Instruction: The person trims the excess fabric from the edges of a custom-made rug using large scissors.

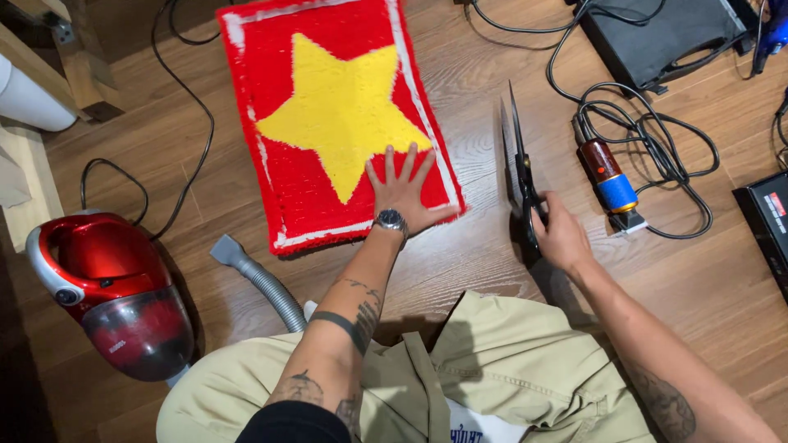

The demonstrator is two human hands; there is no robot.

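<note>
Wooden floor carries it all: your left hand [404, 193] lies flat, fingers spread, on the rug [332, 115] (tufted star looks complete); your right hand [560, 234] closes round the shears [519, 168], so trimming appears unstarted.

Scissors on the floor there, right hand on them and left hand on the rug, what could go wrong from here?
1. The scissors are long and open-bladed; the right hand grips them at the handles, and swinging them toward the rug could nick the left hand spread flat on its corner.
2. The tangled black cable of the electric trimmer lies right beside the blades and might get snagged or cut.
3. The vacuum hose sits close to the left arm and could be knocked.
</note>
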